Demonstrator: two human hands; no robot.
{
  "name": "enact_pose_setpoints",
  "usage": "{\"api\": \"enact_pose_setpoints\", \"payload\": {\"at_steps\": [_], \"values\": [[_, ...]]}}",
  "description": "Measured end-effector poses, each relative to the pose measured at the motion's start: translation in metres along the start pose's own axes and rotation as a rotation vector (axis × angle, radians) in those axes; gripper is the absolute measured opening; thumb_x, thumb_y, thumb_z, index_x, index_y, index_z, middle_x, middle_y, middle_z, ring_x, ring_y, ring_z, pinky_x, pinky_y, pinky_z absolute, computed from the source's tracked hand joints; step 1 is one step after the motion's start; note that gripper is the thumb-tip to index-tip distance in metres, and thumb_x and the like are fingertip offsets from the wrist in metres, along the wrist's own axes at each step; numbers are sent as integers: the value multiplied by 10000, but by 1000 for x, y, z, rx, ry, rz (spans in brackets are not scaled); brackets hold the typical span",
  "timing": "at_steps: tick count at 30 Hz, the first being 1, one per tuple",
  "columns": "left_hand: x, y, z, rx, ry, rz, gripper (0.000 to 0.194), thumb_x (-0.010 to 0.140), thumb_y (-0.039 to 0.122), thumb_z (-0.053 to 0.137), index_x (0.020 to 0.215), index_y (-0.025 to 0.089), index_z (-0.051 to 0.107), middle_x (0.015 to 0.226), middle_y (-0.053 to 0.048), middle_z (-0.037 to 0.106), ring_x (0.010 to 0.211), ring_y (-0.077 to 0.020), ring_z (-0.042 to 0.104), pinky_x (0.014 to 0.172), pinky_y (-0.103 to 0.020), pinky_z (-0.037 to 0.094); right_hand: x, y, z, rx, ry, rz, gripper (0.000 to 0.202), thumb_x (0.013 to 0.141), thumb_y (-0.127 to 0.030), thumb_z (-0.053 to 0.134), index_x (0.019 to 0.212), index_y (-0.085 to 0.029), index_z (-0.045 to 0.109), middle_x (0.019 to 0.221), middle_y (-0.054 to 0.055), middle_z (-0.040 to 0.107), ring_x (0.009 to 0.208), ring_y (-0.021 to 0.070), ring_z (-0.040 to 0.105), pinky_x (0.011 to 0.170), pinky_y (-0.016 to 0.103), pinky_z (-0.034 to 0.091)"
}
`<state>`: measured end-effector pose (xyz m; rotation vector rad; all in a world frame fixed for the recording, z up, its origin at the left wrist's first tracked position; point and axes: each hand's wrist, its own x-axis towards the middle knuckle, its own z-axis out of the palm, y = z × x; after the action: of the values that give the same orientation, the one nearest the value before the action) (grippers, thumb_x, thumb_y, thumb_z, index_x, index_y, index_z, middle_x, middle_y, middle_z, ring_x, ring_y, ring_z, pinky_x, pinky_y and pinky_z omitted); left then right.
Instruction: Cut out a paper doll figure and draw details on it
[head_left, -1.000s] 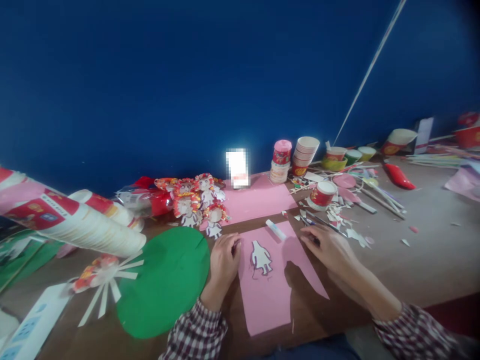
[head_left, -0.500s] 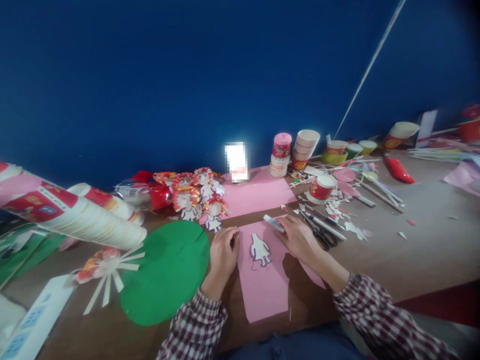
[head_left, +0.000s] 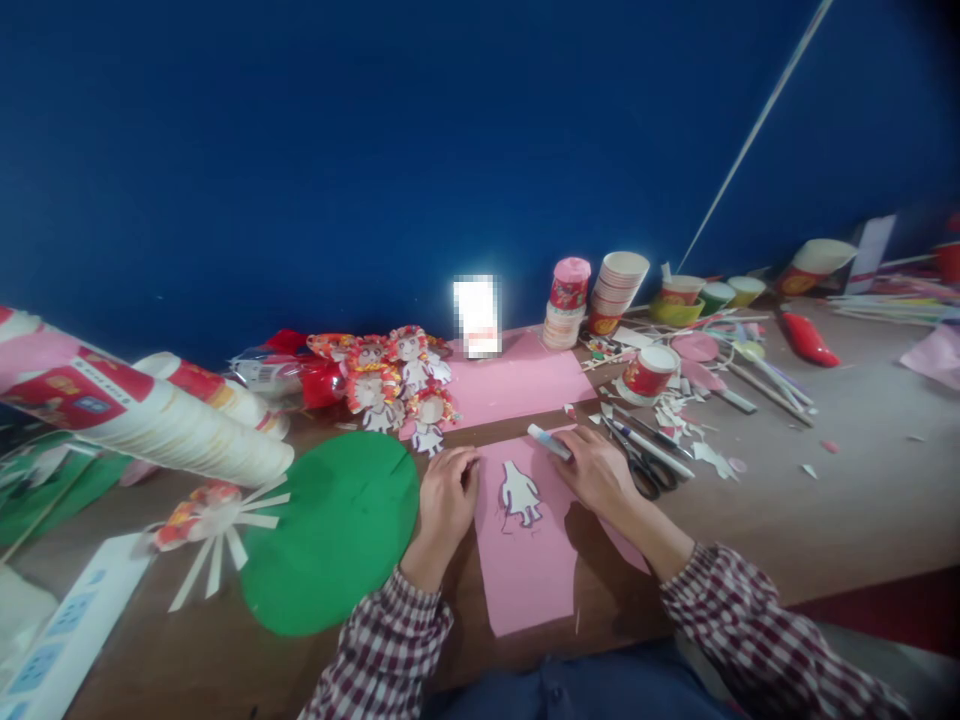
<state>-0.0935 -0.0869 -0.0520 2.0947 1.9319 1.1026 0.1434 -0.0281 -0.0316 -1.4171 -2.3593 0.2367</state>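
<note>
A white paper doll figure (head_left: 520, 494) with a dark outline lies on a sheet of pink paper (head_left: 529, 590); dark pen marks show beside its skirt. At the paper's left edge rests my left hand (head_left: 448, 500), fingers curled in and thumb close to them; whatever they hold, if anything, is hidden. My right hand (head_left: 600, 470) lies over the paper's upper right side, closed around a white and pale-blue tube (head_left: 550, 443) that looks like a glue stick. Black-handled scissors (head_left: 651, 474) and a white pen (head_left: 664, 452) lie just right of that hand.
A green paper disc (head_left: 330, 540) is left of my left hand, near a long stack of paper cups (head_left: 187, 430). Several decorated paper dolls (head_left: 411, 350) stand behind. Cups (head_left: 649, 373), paper scraps (head_left: 709, 458) and a red pouch-like object (head_left: 810, 336) are on the right.
The whole view has shifted slightly, with table items a little higher in the picture. Both hands keep their places on the paper, and the tube stays in my right hand.
</note>
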Motion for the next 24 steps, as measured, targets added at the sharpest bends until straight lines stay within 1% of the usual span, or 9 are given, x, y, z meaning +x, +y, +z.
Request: {"api": "enact_pose_setpoints", "payload": {"at_steps": [9,24], "values": [[1,0,0,4,-3,3,153,894,236,505,940,193,644,991,-63,693,956,-206,613,884,-381,476,0,0,-1,4,-7,0,243,850,-240,547,1075,-182,616,999,69,644,896,213,593,796,284,428],[0,0,0,-2,-1,12,129,884,208,524,937,188,639,993,-60,690,955,-205,610,880,-386,479,0,4,5,30,12,5,245,839,-244,569,1074,-192,618,1029,68,646,932,224,597,816,296,440]]}}
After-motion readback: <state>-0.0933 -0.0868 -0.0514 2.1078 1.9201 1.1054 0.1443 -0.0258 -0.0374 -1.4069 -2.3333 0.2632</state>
